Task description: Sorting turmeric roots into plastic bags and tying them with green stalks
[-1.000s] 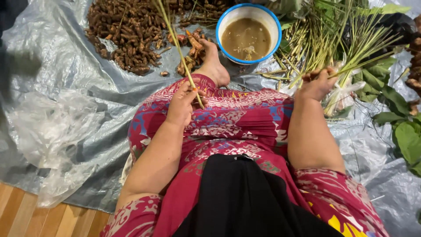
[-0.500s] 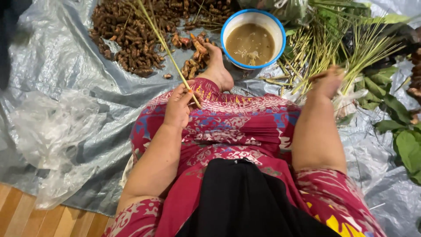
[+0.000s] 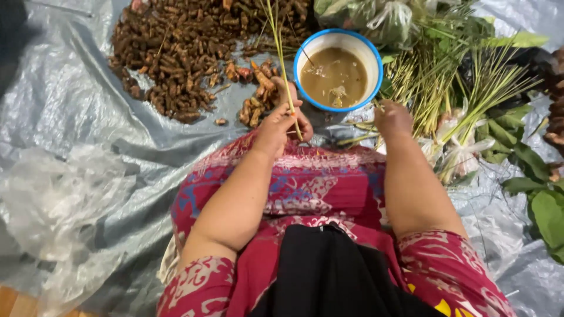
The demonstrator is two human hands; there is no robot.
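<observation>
The left hand (image 3: pixel 276 126) is closed around a long thin green stalk (image 3: pixel 281 58), pinching it near its lower end between thumb and fingers. The stalk rises from the hand toward the far edge of the scene, passing just left of a round bowl with a blue rim (image 3: pixel 376 58). The bowl holds a muddy brown liquid with a few bits floating in it.

The right hand (image 3: pixel 392 119) rests just near of the bowl's right side, at the near ends of a bundle of green stalks (image 3: pixel 446 76). Its fingers curl downward; whether they grip anything cannot be told from this angle.

On the far left lies a heap of small brown roots (image 3: pixel 170 53), with several orange-tinted pieces (image 3: pixel 258 94) loose between the heap and the left hand. To the far right are broad green leaves (image 3: pixel 540 194) and a clear bag of greens (image 3: pixel 364 14) beyond the bowl.

Everything sits on a grey plastic sheet (image 3: pixel 76 105), crumpled at the near left. The person's lap is covered with a red patterned cloth (image 3: pixel 317 188).
</observation>
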